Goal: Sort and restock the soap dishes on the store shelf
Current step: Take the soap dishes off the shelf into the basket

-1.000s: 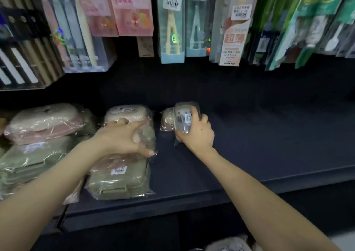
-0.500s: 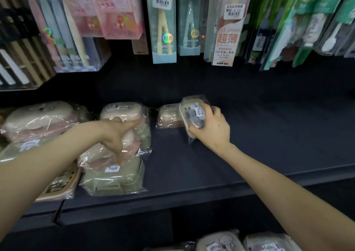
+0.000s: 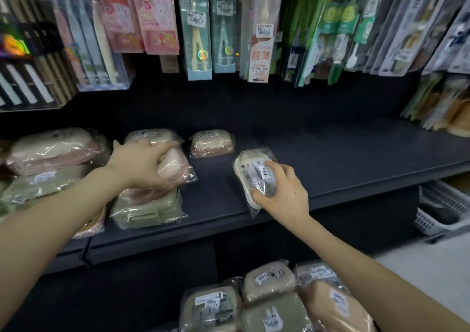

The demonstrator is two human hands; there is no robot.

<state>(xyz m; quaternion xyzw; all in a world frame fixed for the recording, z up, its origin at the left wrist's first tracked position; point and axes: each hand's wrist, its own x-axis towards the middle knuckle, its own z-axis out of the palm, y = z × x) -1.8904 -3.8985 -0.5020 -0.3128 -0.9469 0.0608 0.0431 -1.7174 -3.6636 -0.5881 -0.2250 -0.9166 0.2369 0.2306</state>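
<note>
Two grips: left hand (image 3: 142, 165) clasps pink soap dish (image 3: 178, 170); right hand (image 3: 282, 195) holds barcode-labelled cream soap dish (image 3: 246, 169); hanging pack (image 3: 262, 59) reads 超薄.

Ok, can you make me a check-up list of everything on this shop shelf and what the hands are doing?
Surface: dark shelf, flat.
Job's things: wrapped dishes stacked at left, pink soap dish on top, green soap dish at the bottom; beige soap dish alone behind; spare soap dishes piled below the shelf.
Clutter: nothing seen.
Grips: left hand lies on the pink soap dish, hold unclear; right hand holds a tilted cream soap dish near the shelf's front.
Cables: nothing seen.
Surroundings: toothbrush packs hanging above; white basket low at right.
</note>
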